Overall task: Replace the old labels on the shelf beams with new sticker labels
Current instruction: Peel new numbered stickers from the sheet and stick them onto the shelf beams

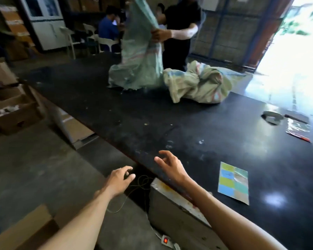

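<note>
A sheet of coloured sticker labels (233, 183), in yellow, blue and green squares, lies flat on the black table (152, 114) near its front right. My right hand (170, 166) hovers over the table's near edge, left of the sheet, fingers spread and holding nothing. My left hand (120, 178) is stretched out lower, past the table edge over the floor, fingers loosely curled and empty. No shelf beam with labels is clearly visible.
A person in black lifts a pale green sack (139, 56) at the table's far side; a second sack (199, 82) lies beside it. A tape roll (272, 117) and plastic packet (298, 128) sit far right. Cardboard boxes (9, 105) stand left; a power strip (165, 240) lies on the floor.
</note>
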A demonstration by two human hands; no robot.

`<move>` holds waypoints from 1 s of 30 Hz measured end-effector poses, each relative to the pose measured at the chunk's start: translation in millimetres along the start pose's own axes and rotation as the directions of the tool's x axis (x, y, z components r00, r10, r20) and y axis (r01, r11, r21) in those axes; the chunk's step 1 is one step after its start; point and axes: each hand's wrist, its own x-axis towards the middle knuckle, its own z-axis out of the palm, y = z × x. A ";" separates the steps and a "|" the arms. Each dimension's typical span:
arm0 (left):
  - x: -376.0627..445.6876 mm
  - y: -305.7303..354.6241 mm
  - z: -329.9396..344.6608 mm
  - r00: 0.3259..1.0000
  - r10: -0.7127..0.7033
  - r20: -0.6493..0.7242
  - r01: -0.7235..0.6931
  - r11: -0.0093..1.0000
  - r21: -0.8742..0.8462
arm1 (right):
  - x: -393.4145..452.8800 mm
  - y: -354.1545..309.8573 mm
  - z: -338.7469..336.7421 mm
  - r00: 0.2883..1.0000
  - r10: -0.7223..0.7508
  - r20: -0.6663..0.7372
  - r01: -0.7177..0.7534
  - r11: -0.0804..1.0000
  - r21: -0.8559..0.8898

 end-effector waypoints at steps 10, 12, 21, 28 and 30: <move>62.5 170.0 170.2 0.941 0.153 0.301 -0.155 0.988 -0.020 | -22.9 169.3 -165.8 0.827 0.429 -0.363 -0.427 0.900 0.089; 59.7 184.2 185.2 0.930 0.152 0.335 -0.145 0.988 -0.044 | -32.2 188.4 -174.7 0.770 0.493 -0.405 -0.499 0.861 0.101; 74.7 245.3 272.5 0.839 0.209 0.503 -0.250 0.968 0.015 | -48.4 269.2 -194.3 0.537 0.749 -0.387 -0.779 0.617 0.112; 71.4 250.9 297.0 0.763 0.177 0.621 -0.455 0.831 0.321 | -36.2 272.3 -186.8 0.438 0.811 -0.388 -0.778 0.558 0.290; 69.0 249.8 297.5 0.756 0.185 0.628 -0.488 0.799 0.352 | -34.1 274.0 -187.4 0.413 0.828 -0.379 -0.754 0.544 0.369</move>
